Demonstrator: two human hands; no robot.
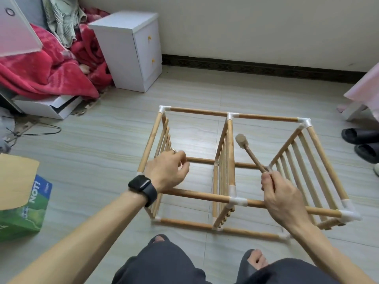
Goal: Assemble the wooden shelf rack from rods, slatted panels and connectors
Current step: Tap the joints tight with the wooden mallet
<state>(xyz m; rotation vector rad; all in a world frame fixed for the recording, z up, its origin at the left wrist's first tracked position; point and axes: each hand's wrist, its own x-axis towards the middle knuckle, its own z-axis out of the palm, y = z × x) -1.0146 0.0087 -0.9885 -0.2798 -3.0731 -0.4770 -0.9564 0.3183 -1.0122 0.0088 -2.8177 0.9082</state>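
Observation:
The wooden shelf rack [196,196] lies on its side on the tiled floor, its rods joined by white connectors [238,200]. Three slatted panels stand upright in it: left, middle [224,160] and right [303,160]. My right hand [281,193] grips the handle of a small wooden mallet [242,140], whose head points up over the rack's right bay. My left hand [168,171], with a black watch on the wrist, hovers above the rack's left end, fingers loosely curled and holding nothing.
A white bedside cabinet [131,50] stands at the back left beside a red blanket [45,66]. A green carton [26,210] sits at the left. Black slippers [363,142] and a pink cloth [367,87] are at the right edge. My knees and feet are at the bottom.

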